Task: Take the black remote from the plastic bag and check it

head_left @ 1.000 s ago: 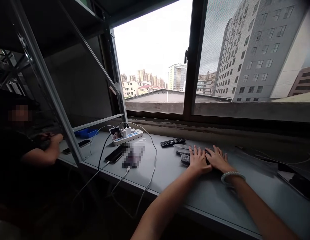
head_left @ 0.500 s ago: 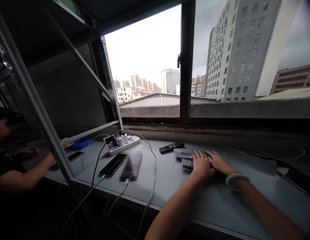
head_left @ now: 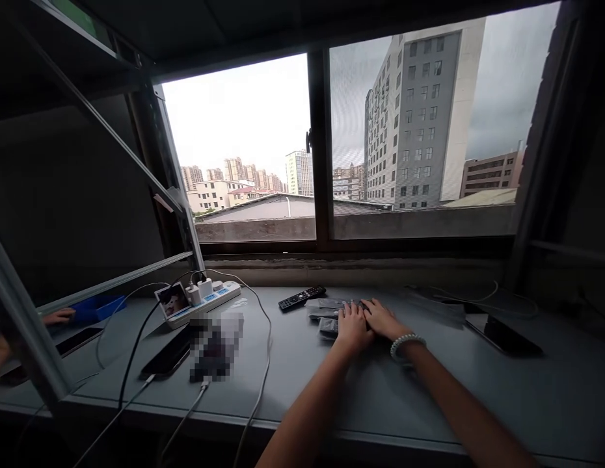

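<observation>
My left hand [head_left: 354, 327] lies palm down on several dark items in clear plastic bags [head_left: 328, 327], its fingers stretched forward over them. Beside it, touching at the fingers, my right hand [head_left: 379, 318] rests flat on the right part of the same pile; a beaded bracelet [head_left: 408, 343] circles that wrist. What lies under both palms is hidden. A black remote control [head_left: 301, 298] with rows of buttons sits just left of and behind the bagged items, apart from both hands.
On the left are a white power strip [head_left: 205, 303] with plugs, a phone [head_left: 170, 354] on a cable, a blurred-out object [head_left: 217, 344] and a blue bin [head_left: 98, 308]. Another person's hand [head_left: 58, 316] shows beyond the metal post. To the right lie loose plastic [head_left: 436, 309] and a dark phone-like slab [head_left: 505, 335].
The view has turned right, so everything appears further left. Both hands keep their place on the bagged items. The other person is now mostly out of view.
</observation>
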Demonstrator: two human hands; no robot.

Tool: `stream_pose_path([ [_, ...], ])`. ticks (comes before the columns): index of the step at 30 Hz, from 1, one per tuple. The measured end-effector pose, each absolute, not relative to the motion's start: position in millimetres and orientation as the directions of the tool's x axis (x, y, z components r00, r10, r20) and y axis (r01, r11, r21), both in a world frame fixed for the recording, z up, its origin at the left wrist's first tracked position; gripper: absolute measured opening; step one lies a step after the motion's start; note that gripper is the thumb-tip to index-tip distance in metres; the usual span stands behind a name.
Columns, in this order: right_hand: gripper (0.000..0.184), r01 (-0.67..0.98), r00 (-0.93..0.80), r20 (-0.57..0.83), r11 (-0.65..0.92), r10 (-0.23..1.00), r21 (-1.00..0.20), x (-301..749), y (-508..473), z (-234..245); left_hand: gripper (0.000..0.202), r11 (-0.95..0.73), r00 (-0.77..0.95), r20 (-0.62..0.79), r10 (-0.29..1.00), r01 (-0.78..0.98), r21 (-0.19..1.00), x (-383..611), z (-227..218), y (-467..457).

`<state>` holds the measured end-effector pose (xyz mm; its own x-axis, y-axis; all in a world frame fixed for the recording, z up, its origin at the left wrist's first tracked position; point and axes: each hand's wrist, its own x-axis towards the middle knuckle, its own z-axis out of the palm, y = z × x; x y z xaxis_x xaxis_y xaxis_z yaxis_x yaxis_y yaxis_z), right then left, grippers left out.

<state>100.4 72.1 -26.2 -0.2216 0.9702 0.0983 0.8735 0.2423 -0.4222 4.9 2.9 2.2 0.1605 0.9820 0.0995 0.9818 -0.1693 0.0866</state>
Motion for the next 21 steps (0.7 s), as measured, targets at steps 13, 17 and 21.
stream_pose_path([
  [13, 0.047, 0.875, -0.245, 0.088, 0.259, 0.966, -0.41, 102.3, 69.7, -17.6, 0.064, -0.169, 0.16, 0.119, 0.98, 0.983, 0.071, 3.3, -0.3, 9.9],
  [17, 0.045, 0.879, -0.236, 0.089, 0.252, 0.968, -0.406, 102.9, 70.2, -17.9, 0.063, -0.179, 0.163, 0.158, 0.974, 0.98, 0.092, 3.9, -2.9, 10.0],
  [21, 0.045, 0.881, -0.235, 0.087, 0.25, 0.968, -0.401, 104.0, 71.2, -20.8, 0.063, -0.18, 0.162, 0.15, 0.975, 0.977, 0.113, 4.7, -3.5, 8.4],
])
